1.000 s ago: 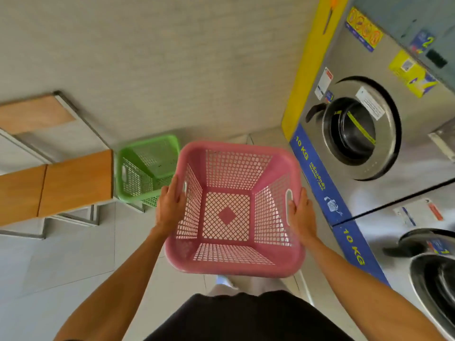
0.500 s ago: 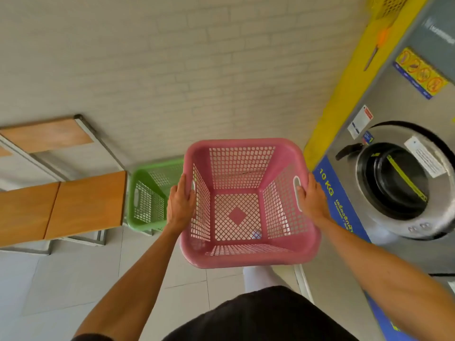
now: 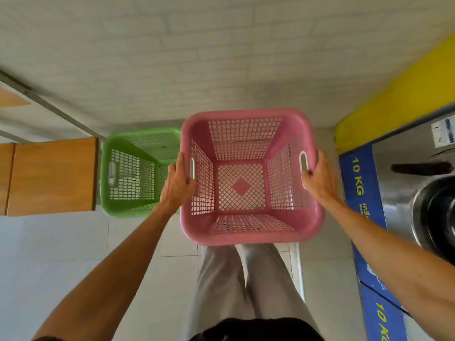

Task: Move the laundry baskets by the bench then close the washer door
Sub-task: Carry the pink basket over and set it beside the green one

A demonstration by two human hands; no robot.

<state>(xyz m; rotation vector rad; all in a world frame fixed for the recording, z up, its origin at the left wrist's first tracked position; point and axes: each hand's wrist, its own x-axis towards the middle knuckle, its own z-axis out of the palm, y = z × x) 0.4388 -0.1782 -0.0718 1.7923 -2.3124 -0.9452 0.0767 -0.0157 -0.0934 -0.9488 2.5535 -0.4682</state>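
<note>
I hold an empty pink laundry basket (image 3: 248, 134) in front of me, low over the floor near the wall. My left hand (image 3: 177, 183) grips its left rim by the handle slot, and my right hand (image 3: 318, 179) grips the right rim. A green laundry basket (image 3: 123, 148) stands on the floor just left of the pink one, against the end of the wooden bench (image 3: 51, 175). The washer (image 3: 403, 183) is at the right, its round opening (image 3: 440, 212) partly cut off by the frame edge.
A white brick wall runs across the far side. A yellow panel (image 3: 398, 94) and blue "10 KG" strip (image 3: 360, 183) border the washers at right. A metal bench frame (image 3: 49, 104) slants at upper left. My legs stand on white floor tiles below the basket.
I have stepped closer to the wall and the view has tilted down. The pink basket has come lower, next to the green one; the washer has slid toward the right edge.
</note>
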